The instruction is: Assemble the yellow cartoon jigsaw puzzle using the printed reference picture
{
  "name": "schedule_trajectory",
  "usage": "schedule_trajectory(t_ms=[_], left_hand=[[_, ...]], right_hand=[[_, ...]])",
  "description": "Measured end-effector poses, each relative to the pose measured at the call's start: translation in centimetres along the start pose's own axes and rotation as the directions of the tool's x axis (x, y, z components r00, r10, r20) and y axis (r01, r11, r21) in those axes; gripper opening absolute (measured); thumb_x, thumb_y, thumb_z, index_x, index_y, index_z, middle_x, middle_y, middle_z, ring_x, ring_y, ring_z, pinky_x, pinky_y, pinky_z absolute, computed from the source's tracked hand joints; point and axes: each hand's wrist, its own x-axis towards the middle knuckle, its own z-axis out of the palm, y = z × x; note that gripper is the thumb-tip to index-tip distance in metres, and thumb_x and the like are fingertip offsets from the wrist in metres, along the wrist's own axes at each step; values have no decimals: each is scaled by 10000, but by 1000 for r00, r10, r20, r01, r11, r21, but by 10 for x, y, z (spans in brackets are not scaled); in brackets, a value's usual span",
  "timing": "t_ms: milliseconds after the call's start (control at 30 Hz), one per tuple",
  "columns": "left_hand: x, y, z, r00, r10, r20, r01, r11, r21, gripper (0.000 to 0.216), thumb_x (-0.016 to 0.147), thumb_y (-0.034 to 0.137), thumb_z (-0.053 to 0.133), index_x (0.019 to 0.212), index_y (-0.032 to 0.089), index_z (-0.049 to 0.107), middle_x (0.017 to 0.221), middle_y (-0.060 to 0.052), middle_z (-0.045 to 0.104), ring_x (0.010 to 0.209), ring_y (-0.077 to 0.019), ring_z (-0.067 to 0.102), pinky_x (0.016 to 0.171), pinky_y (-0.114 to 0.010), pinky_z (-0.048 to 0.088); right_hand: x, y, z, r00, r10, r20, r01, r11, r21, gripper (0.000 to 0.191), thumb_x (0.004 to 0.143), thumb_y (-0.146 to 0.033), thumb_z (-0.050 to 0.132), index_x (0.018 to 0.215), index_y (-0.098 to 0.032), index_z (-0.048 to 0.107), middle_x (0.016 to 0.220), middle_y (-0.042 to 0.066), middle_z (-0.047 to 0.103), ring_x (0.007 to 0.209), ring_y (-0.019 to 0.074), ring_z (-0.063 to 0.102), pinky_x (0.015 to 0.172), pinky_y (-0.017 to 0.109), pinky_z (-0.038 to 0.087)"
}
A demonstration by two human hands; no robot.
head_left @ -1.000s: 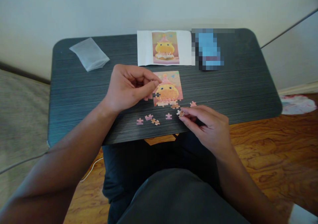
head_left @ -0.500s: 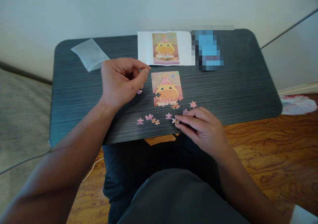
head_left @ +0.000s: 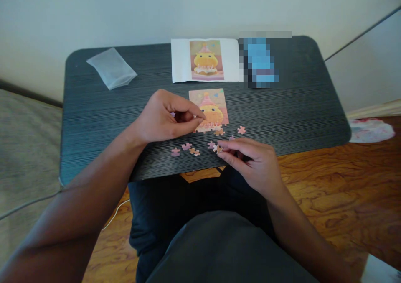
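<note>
Left hand (head_left: 163, 118) sits at the puzzle's (head_left: 208, 109) 9 o'clock edge, fingers pinched together, can't tell if there's a piece in them. Right hand (head_left: 250, 159) is nearer the loose pieces (head_left: 186, 146) on the worktop (head_left: 291, 107), fingers gripping one small piece (head_left: 216, 148) at the puzzle's 6 o'clock.

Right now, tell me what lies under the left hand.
The left hand rests on the dark table, fingertips over the left edge of the puzzle. That edge is covered; whether the fingers pinch a piece cannot be seen.
</note>
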Motion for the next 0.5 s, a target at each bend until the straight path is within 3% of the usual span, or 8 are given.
schedule_trajectory(t_ms=[167,367,500], left_hand=[[-1,1,0,986,3,165,6,998,-59,148,956,152,715,1001,176,854,625,4,674,509,-73,535,483,-210,361],[-3,2,2,926,-51,373,87,993,-81,146,970,188,729,1044,168,853,600,23,691,463,-65,610,488,-171,404],[-2,8,3,908,-73,413,85,996,-9,154,979,214,709,1002,185,858,582,30,683,464,-74,614,506,-185,418]], right_hand=[[5,-4,-1,988,151,-5,-151,988,37,164,949,-328,883,1077,-254,811,924,-24,852,610,114,631,590,284,492],[12,-6,-1,992,123,-11,-123,992,-36,94,965,-349,869,987,-266,829,804,-46,804,555,99,552,582,280,449],[14,-4,-1,993,118,-21,-118,993,-26,97,957,-319,872,984,-258,801,856,-36,818,564,105,563,572,285,448]])
